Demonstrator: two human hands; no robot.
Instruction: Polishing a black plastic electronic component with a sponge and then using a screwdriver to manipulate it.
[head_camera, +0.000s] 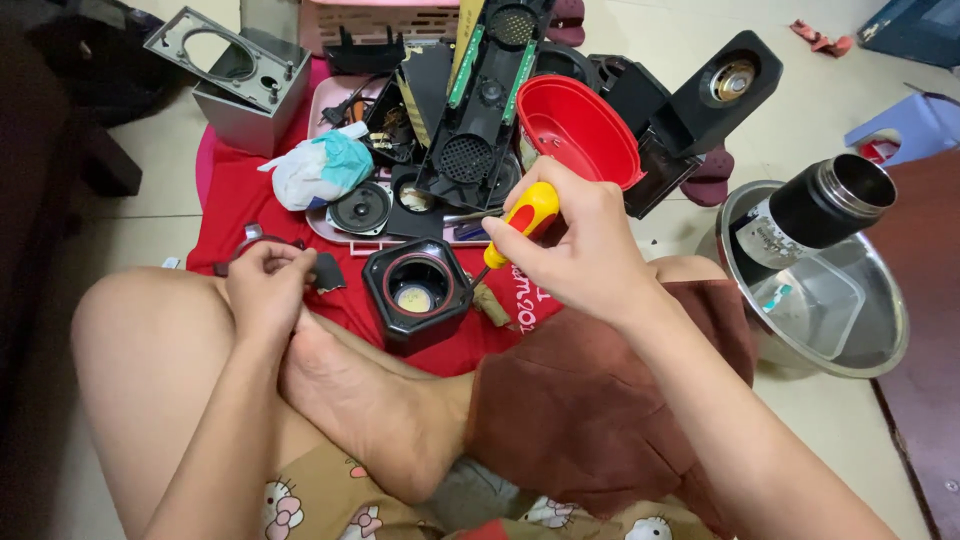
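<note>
The person sits cross-legged on the floor (120, 200) with a red cloth (240, 200) spread out in front of the legs. The right hand (575, 245) is wrapped around a screwdriver (525, 215) with a yellow and red handle; the grip is pressed together on that handle, and the shaft slants down to the left toward a small black speaker box (415, 292). The tip sits just at the box's upper right edge, though it's hard to tell if it's actually touching. The box stands on the red cloth right in front of the person's foot, open side up, with a round opening ringed in red and something shiny at the bottom.

The left hand (265, 285) rests by the left knee, fingers curled in and pinching a small dark piece (325, 270) at the edge of the cloth. It's too small to say what it is.

Behind the box there's a whole pile of stuff: a pink tray (325, 100) loaded with black plastic speaker panels (470, 110), a loose round speaker cone (360, 208), and a balled-up white and teal cloth (320, 165). A red plastic bowl (580, 130) leans tilted against the pile, just above the right hand. A grey metal box (245, 95) with a round hole in its face sits at the back left. To the right, another black speaker cabinet (725, 90) lies tilted, and a steel bowl (880, 330) on the floor has a black flask (820, 205) lying across its rim.
</note>
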